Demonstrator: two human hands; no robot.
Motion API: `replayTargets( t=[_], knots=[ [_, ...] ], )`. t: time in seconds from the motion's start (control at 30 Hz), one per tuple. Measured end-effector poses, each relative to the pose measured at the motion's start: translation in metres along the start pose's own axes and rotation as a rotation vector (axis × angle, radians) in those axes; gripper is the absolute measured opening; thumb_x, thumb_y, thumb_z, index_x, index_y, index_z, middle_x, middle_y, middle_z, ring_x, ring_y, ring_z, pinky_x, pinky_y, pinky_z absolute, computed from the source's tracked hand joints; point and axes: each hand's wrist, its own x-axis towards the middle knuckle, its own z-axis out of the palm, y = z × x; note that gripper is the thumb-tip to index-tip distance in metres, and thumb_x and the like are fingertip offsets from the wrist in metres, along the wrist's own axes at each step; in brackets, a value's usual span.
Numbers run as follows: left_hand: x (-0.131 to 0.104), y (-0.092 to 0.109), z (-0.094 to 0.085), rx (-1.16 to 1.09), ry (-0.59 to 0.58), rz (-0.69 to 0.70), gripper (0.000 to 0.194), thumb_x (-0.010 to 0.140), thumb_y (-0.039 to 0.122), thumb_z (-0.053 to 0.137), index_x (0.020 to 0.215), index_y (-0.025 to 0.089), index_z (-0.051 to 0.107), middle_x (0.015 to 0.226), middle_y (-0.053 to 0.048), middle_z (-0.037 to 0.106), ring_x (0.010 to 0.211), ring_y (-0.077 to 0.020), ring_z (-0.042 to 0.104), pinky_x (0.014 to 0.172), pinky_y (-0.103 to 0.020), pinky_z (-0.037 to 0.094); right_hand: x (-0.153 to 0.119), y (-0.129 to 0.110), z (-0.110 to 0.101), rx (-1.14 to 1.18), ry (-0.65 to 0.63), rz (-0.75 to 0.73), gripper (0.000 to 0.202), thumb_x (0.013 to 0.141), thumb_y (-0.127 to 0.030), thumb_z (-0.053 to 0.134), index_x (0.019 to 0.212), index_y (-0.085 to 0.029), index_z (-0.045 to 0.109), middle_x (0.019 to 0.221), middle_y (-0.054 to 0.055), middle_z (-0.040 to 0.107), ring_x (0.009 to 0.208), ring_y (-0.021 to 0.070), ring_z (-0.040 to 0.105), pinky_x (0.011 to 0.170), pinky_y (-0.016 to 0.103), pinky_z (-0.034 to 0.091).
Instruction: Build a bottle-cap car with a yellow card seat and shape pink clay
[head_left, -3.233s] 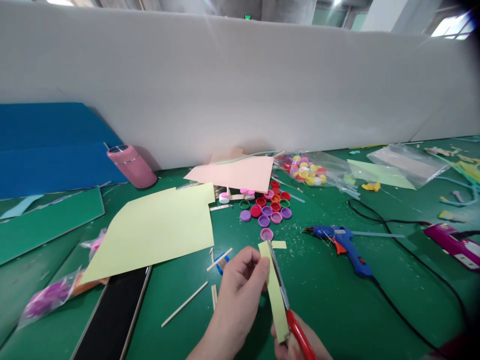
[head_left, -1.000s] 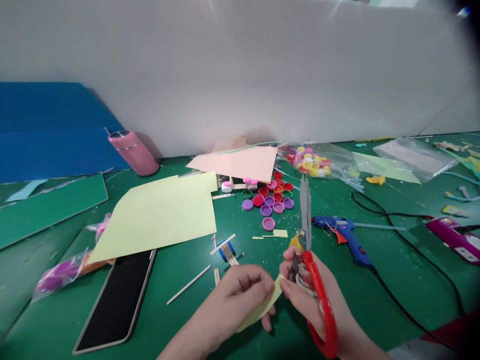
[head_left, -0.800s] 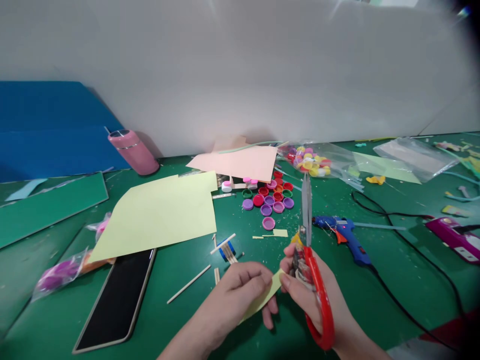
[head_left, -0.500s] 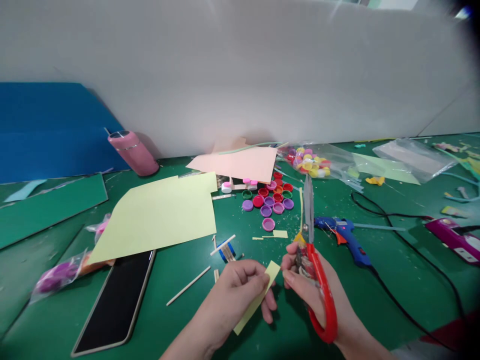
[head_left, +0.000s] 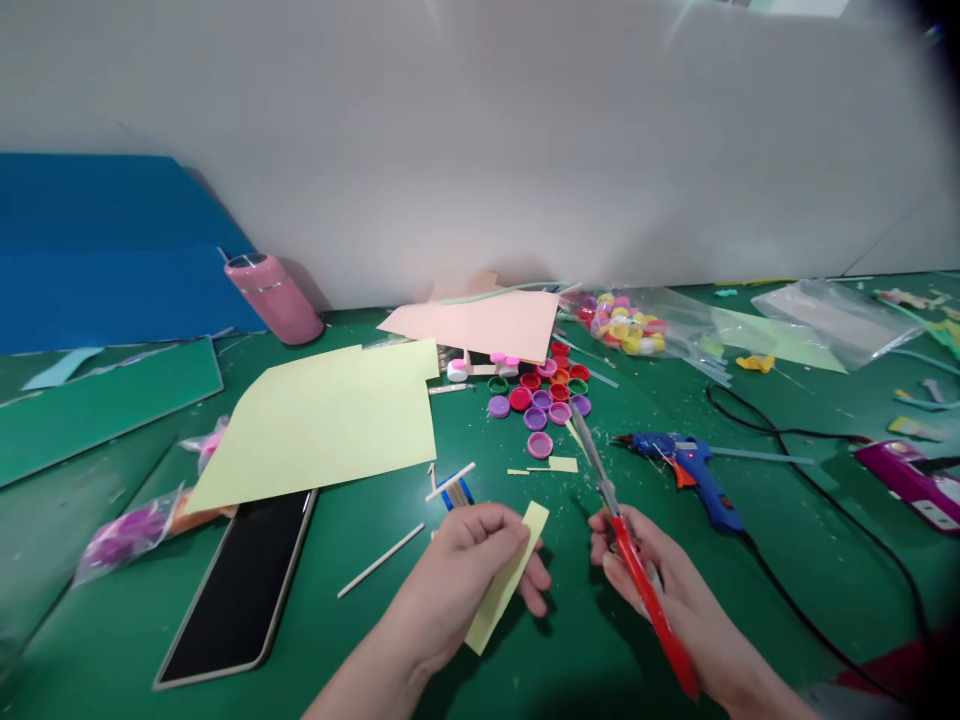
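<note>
My left hand (head_left: 480,560) pinches a narrow strip of pale yellow paper (head_left: 507,585) between thumb and fingers, low in the middle of the view. To its right, my right hand (head_left: 660,575) holds red-handled scissors (head_left: 637,565), their blades pointing up and to the left, apart from the strip. Small yellow paper scraps (head_left: 562,464) lie on the green table beyond the hands. White sticks (head_left: 381,560) and a small blue-and-wood piece (head_left: 454,492) are near my left hand, which partly hides that piece.
A large yellow sheet (head_left: 330,420) overlaps a phone (head_left: 244,590) at left. Coloured caps (head_left: 539,444) sit at centre. A blue glue gun (head_left: 690,465) with a black cable is at right. A pink bottle (head_left: 277,300) leans near the back wall.
My right hand has moved right, away from my left hand, and the scissors have tilted leftward. The paper strip remains in my left hand, slightly turned. The view has shifted a little.
</note>
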Motion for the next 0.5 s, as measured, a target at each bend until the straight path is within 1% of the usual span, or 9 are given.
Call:
replayTargets(
  t=[0.1, 0.2, 0.33, 0.4, 0.5],
  knots=[
    [0.001, 0.000, -0.002, -0.131, 0.038, 0.014, 0.015, 0.081, 0.021, 0.050, 0.073, 0.011, 0.058, 0.064, -0.008, 0.069, 0.052, -0.0134, 0.064, 0.055, -0.023, 0.048, 0.000, 0.002, 0.000, 0.004, -0.004, 0.001, 0.034, 0.065, -0.041, 0.069, 0.089, -0.021, 0.058, 0.076, 0.001, 0.057, 0.071, 0.0118, 0.054, 0.064, 0.021, 0.048],
    [0.004, 0.001, -0.002, -0.221, 0.093, 0.012, 0.011, 0.081, 0.016, 0.049, 0.075, 0.011, 0.057, 0.069, -0.009, 0.069, 0.058, -0.0152, 0.066, 0.061, -0.027, 0.051, 0.001, 0.007, 0.001, 0.005, -0.034, -0.010, 0.031, 0.066, -0.038, 0.069, 0.088, -0.020, 0.056, 0.075, 0.000, 0.056, 0.068, 0.0119, 0.054, 0.062, 0.021, 0.047],
    [0.009, 0.001, 0.000, -0.285, 0.105, 0.008, 0.010, 0.081, 0.013, 0.048, 0.075, 0.011, 0.055, 0.073, -0.010, 0.069, 0.061, -0.0166, 0.067, 0.062, -0.030, 0.054, 0.002, 0.017, 0.005, -0.012, -0.075, 0.004, 0.033, 0.064, -0.029, 0.071, 0.089, -0.020, 0.052, 0.074, 0.000, 0.058, 0.063, 0.0120, 0.054, 0.056, 0.023, 0.044],
    [0.011, 0.002, 0.002, -0.301, 0.111, 0.017, 0.011, 0.081, 0.012, 0.047, 0.074, 0.011, 0.055, 0.075, -0.010, 0.069, 0.062, -0.0170, 0.067, 0.063, -0.030, 0.054, 0.002, 0.021, 0.011, 0.048, -0.082, -0.004, 0.036, 0.061, -0.026, 0.071, 0.090, -0.020, 0.050, 0.073, 0.000, 0.058, 0.060, 0.0116, 0.053, 0.053, 0.023, 0.042],
    [0.013, 0.003, 0.004, -0.319, 0.120, 0.034, 0.012, 0.082, 0.010, 0.046, 0.075, 0.011, 0.055, 0.074, -0.010, 0.069, 0.061, -0.0169, 0.067, 0.062, -0.029, 0.054, 0.002, 0.025, 0.022, 0.145, -0.056, -0.029, 0.040, 0.055, -0.021, 0.073, 0.087, -0.020, 0.050, 0.067, -0.002, 0.058, 0.053, 0.0107, 0.053, 0.049, 0.023, 0.042]
  ],
)
